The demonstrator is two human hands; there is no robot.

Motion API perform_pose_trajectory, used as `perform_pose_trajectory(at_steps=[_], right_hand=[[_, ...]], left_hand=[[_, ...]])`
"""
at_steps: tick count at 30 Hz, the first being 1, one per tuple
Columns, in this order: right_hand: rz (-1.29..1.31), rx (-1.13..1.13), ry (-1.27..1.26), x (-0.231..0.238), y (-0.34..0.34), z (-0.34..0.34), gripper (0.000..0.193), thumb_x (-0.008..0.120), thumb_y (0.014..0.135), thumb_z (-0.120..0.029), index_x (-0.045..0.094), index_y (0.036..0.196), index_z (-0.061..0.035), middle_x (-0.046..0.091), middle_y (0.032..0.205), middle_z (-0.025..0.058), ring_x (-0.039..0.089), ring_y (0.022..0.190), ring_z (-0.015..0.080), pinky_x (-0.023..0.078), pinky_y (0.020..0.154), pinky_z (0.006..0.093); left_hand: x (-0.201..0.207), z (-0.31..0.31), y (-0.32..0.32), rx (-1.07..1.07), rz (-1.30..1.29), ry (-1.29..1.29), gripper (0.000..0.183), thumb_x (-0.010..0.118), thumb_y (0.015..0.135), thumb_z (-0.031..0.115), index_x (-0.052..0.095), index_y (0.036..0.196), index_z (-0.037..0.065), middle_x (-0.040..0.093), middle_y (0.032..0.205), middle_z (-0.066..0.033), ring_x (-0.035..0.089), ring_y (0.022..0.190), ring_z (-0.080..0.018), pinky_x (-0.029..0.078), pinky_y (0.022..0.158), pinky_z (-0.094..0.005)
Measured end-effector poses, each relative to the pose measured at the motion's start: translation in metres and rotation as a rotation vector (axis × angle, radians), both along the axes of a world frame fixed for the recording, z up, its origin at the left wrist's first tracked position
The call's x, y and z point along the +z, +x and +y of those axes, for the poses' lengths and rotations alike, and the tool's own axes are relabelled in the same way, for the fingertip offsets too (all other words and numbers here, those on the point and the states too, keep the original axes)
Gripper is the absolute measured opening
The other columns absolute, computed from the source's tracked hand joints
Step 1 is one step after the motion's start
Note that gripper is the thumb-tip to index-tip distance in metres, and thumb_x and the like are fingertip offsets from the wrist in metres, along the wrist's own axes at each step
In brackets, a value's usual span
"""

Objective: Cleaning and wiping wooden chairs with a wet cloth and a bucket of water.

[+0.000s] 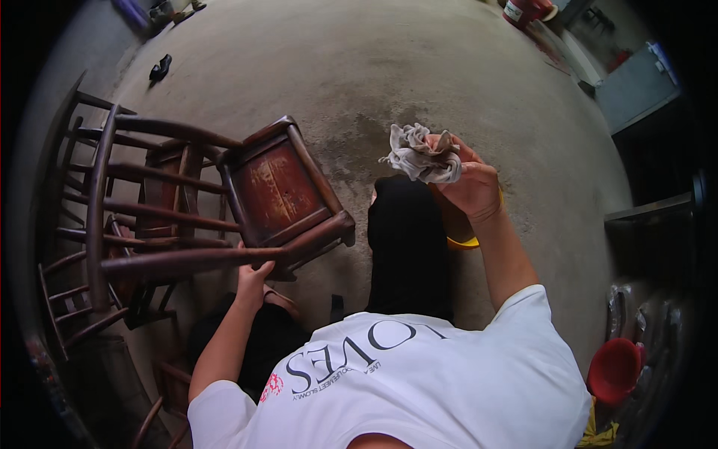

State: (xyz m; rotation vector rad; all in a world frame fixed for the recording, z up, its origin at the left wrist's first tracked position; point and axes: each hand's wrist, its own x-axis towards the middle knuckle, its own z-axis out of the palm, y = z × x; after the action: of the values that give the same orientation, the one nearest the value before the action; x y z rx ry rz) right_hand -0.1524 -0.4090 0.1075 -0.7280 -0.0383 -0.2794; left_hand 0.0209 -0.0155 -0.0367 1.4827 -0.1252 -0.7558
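A dark reddish-brown wooden chair (pixel 280 187) with a worn seat panel and a spindle back stands tilted at my left. My left hand (pixel 254 277) is closed around its back post, close to where the post meets the seat. Raised over my right knee, my right hand (pixel 471 179) grips a crumpled, greyish-white cloth (pixel 423 156). The cloth is bunched, with brownish stains on its folds. Partly hidden behind my right forearm and knee is a yellow-rimmed basin (pixel 465 243).
More dark wooden chairs (pixel 71 292) crowd the left side. The concrete floor (pixel 336 67) has a damp patch (pixel 359 142) ahead of me. A black shoe (pixel 159 69) lies far left. A red bucket (pixel 527 11) stands far right, and a red bowl (pixel 615 370) sits near right.
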Motion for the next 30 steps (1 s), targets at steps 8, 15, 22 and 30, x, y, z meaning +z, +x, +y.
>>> perform_pose_trajectory(at_steps=[8, 15, 22, 30], right_hand=[[0.568, -0.324, -0.032, -0.154, -0.085, -0.1, 0.023, 0.047, 0.09, -0.015, 0.054, 0.109, -0.0046, 0.061, 0.097, 0.0055, 0.057, 0.094, 0.0153, 0.044, 0.086, 0.0323], [1.402, -0.629, -0.583, -0.295, -0.128, -0.121, 0.025, 0.049, 0.084, -0.011, 0.059, 0.107, -0.0067, 0.063, 0.102, 0.0118, 0.057, 0.098, 0.0283, 0.043, 0.086, 0.036], [1.399, -0.232, -0.608, -0.271, -0.111, -0.105, 0.037, 0.051, 0.073, 0.0, 0.06, 0.109, -0.0039, 0.063, 0.103, 0.014, 0.058, 0.099, 0.0276, 0.043, 0.086, 0.0345], [1.108, -0.375, -0.015, -0.287, -0.115, -0.118, 0.026, 0.054, 0.079, -0.007, 0.06, 0.105, -0.0076, 0.062, 0.09, 0.0092, 0.061, 0.084, 0.0237, 0.049, 0.072, 0.0439]], left_hand=[[-0.017, -0.005, -0.035, 0.273, 0.185, 0.152, 0.074, 0.059, 0.087, 0.012, 0.011, 0.143, 0.013, 0.042, 0.127, -0.0141, 0.048, 0.111, -0.0219, 0.039, 0.094, -0.0356], [0.072, -0.045, -0.08, 0.225, 0.406, 0.51, 0.034, 0.056, 0.087, 0.01, 0.047, 0.12, 0.005, 0.054, 0.107, -0.0064, 0.052, 0.093, -0.0144, 0.041, 0.077, -0.0269], [0.154, -0.196, -0.09, -0.359, 0.246, -0.162, 0.011, 0.054, 0.09, 0.012, 0.058, 0.095, 0.004, 0.058, 0.083, -0.0053, 0.055, 0.071, -0.0119, 0.044, 0.065, -0.0235], [0.046, -0.411, -0.167, -0.183, 0.608, 0.236, 0.018, 0.051, 0.087, 0.012, 0.056, 0.104, 0.007, 0.054, 0.097, -0.0067, 0.051, 0.09, -0.0165, 0.043, 0.07, -0.0357]])
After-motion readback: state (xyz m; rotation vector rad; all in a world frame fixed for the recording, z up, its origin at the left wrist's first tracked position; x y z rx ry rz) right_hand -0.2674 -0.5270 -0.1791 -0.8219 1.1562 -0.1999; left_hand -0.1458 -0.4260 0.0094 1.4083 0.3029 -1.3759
